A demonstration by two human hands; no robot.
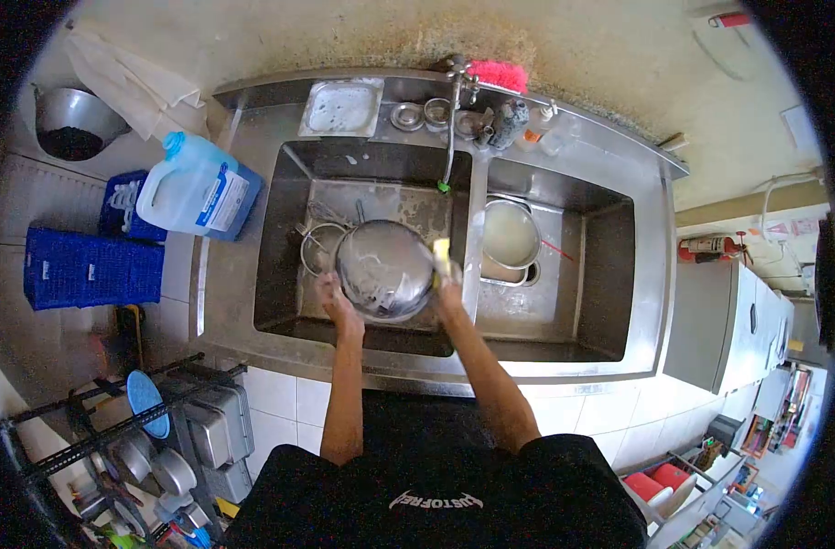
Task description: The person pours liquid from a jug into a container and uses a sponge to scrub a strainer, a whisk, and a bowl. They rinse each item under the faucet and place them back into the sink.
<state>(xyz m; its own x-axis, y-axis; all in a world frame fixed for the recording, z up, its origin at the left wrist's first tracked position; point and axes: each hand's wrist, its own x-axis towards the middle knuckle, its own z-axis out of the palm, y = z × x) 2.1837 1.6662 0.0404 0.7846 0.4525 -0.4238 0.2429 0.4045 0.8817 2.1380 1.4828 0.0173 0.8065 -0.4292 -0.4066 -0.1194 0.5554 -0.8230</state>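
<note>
A round, shiny metal bowl (385, 261) is held over the left sink basin (280, 265), with suds or reflections on its surface. My left hand (339, 306) is closed on the bowl's lower left edge. At the bowl's right edge, my right hand (448, 285) is closed round a yellow sponge (441, 251). Behind the bowl, a smaller metal pot (315, 249) and a wire whisk (330, 216) lie in the same basin, partly hidden.
The tap (452, 137) hangs over the left basin. A pot of cloudy liquid (511, 233) stands in the right basin (564, 311). On the left ledge is a large detergent jug (198, 192). A metal tray (341, 108) lies at the back, near small containers (436, 112).
</note>
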